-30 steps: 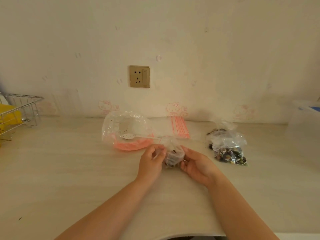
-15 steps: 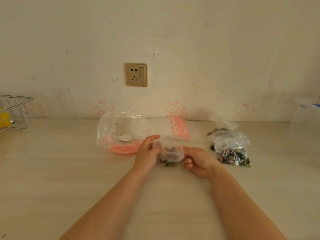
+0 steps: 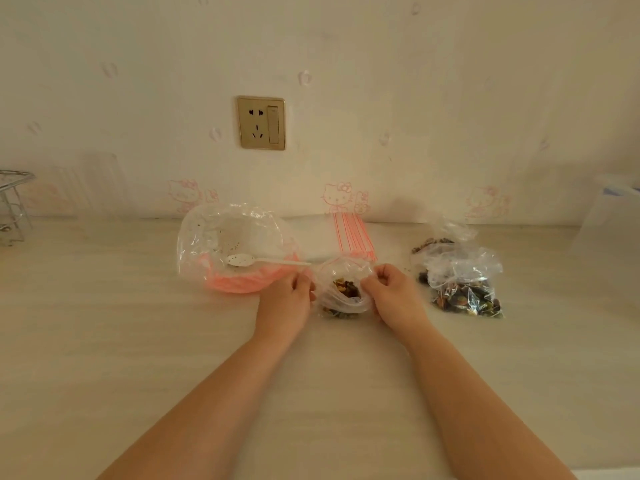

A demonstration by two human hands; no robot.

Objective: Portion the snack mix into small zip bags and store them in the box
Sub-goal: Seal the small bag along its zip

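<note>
Hands meet at the middle of the pale surface (image 3: 138,341), one on each side of a small zip bag (image 3: 344,289) that holds a dark clump of snack mix. The left hand (image 3: 285,299) pinches the bag's left edge with curled fingers; the right hand (image 3: 393,296) pinches its right edge the same way, so the bag sits directly between the two grips, its mouth gaping toward the wall. Just behind the left hand lies a large clear bag (image 3: 228,233) over a pink bowl, with a white plastic spoon (image 3: 256,260) resting across it. A stack of empty zip bags (image 3: 351,233) with red strips lies just behind the held bag. Near the right hand sits a filled zip bag (image 3: 465,292) of mix. A translucent box (image 3: 613,216) stands at the far right edge.
</note>
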